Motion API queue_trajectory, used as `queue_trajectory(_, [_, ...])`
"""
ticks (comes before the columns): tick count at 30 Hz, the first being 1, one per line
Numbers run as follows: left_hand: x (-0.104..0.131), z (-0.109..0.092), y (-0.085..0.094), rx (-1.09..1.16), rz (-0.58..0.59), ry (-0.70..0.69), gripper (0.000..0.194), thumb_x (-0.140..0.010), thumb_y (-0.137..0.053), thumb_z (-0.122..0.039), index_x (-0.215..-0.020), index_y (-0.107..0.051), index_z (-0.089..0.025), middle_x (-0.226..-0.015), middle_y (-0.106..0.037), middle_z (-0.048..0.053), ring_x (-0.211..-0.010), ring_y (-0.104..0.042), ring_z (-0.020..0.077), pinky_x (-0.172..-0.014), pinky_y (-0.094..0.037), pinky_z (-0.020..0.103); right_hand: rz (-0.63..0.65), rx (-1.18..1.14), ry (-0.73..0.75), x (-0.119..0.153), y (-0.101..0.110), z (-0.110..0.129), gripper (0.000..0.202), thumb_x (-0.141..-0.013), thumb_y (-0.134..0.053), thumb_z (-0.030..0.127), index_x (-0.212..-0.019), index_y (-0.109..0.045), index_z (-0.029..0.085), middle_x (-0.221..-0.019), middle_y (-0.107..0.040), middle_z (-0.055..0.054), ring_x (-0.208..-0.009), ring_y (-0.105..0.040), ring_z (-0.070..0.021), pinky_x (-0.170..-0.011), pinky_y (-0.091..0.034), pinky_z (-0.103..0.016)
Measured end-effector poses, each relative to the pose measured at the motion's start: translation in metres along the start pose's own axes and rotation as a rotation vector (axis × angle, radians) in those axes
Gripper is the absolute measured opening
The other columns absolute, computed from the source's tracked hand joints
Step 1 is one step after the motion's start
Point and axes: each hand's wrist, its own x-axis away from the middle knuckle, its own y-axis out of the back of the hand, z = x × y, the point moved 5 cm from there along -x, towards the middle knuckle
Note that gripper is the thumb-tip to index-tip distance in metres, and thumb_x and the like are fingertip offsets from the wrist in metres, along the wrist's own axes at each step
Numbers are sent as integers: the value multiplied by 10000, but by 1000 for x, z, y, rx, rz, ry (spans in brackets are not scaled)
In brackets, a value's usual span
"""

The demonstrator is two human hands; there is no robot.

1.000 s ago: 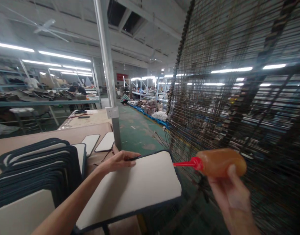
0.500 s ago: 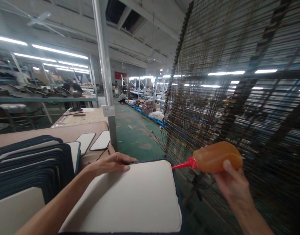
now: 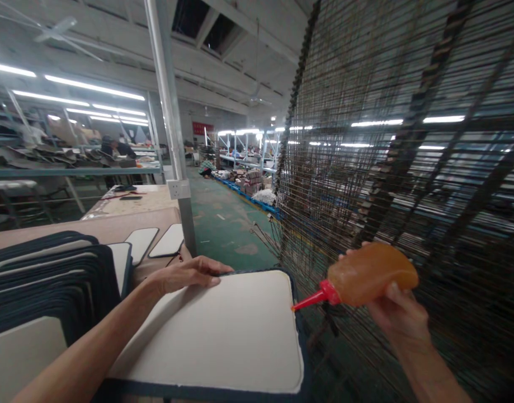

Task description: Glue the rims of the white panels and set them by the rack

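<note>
A large white panel (image 3: 223, 330) with rounded corners and a dark blue edge lies across the lower middle. My left hand (image 3: 196, 272) grips its far edge, thumb on the white face and fingers partly hidden beyond the edge. In my right hand (image 3: 397, 313) is a bottle of amber liquid (image 3: 372, 274), tilted down to the left. Its red nozzle (image 3: 309, 299) meets the panel's right edge, below the far right corner. A thin line of something runs along that edge.
A stack of dark-edged panels (image 3: 42, 280) stands at the left. Two small white pieces (image 3: 168, 240) lie on the tan table (image 3: 151, 217) by a metal post (image 3: 166, 95). A tall wire rack (image 3: 349, 140) fills the right. People sit at far tables.
The bottle's nozzle has moved down along the panel's right edge, towards me, and the bottle is tilted more steeply. My left hand still grips the panel. The whole view has shifted slightly.
</note>
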Motion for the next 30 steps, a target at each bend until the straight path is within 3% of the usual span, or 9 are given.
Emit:
queue_trajectory(7, [-7, 2, -4, 25, 107, 15, 391, -753, -627, -282, -1134, -624, -196, -1098, -657, 54, -970, -602, 222, -882, -427, 309, 66, 87, -7, 6, 1, 8, 573, -640, -667, 433, -1179, -511, 319, -1154, -612, -68, -1103, -533, -312, -982, -344, -556])
queue_trajectory(16, [-14, 13, 2, 69, 82, 37, 380, -742, -644, -265, -1118, -630, -211, -1093, -661, 40, -956, -607, 195, -877, -428, 286, 121, 1, -57, 16, 8, 6, 547, -691, -619, 340, -1218, -474, 315, -1166, -605, -63, -1109, -533, -289, -1016, -305, -535])
queue_trajectory(26, [-11, 9, 3, 112, 19, 40, 379, -718, -655, -262, -1089, -651, -179, -1065, -670, 75, -944, -609, 226, -874, -433, 327, 38, 4, -86, 23, 11, 6, 571, -624, -650, 351, -1176, -521, 286, -1151, -606, -110, -1086, -537, -344, -970, -339, -547])
queue_trajectory(30, [-10, 12, 4, 165, 51, 31, 416, -734, -642, -264, -1142, -617, -185, -1100, -655, 81, -948, -608, 227, -867, -436, 327, -6, 31, -67, 25, 10, 6, 579, -627, -642, 345, -1187, -509, 282, -1154, -604, -112, -1094, -532, -341, -969, -349, -545])
